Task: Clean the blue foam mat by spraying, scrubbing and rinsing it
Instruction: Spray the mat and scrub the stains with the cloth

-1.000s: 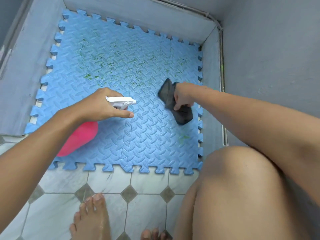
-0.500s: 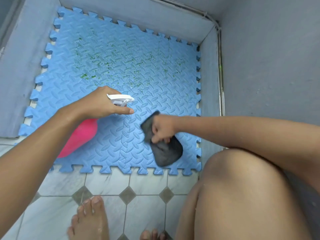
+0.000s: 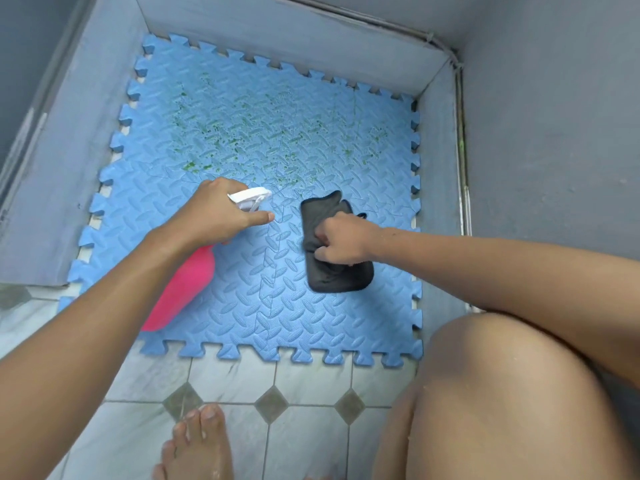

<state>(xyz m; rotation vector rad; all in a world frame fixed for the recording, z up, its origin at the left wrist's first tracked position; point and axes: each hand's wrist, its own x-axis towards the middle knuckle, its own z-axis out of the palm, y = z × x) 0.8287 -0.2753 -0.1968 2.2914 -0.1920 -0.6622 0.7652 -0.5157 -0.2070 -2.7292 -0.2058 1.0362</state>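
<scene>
The blue foam mat [image 3: 239, 317] lies flat on the floor in a grey-walled corner. Green specks cover its far half; the near half looks plain blue. My left hand [image 3: 214, 213] grips a pink spray bottle [image 3: 183, 289] by its white trigger head, nozzle pointing right over the mat's middle. My right hand [image 3: 341, 239] is closed on a dark grey cloth [image 3: 332, 275], pressing it flat against the mat right of centre. Part of the cloth sticks out beyond my fingers on both sides.
Grey walls [image 3: 540, 140] close in the mat at the back, left and right. White tiles with dark diamond insets [image 3: 272, 403] lie in front of it. My bare foot [image 3: 197, 445] and right knee [image 3: 502, 393] are at the near edge.
My right hand dragged the cloth from the mat's right edge down toward the near side, then back up to the middle right. The left hand with the bottle stayed nearly still.
</scene>
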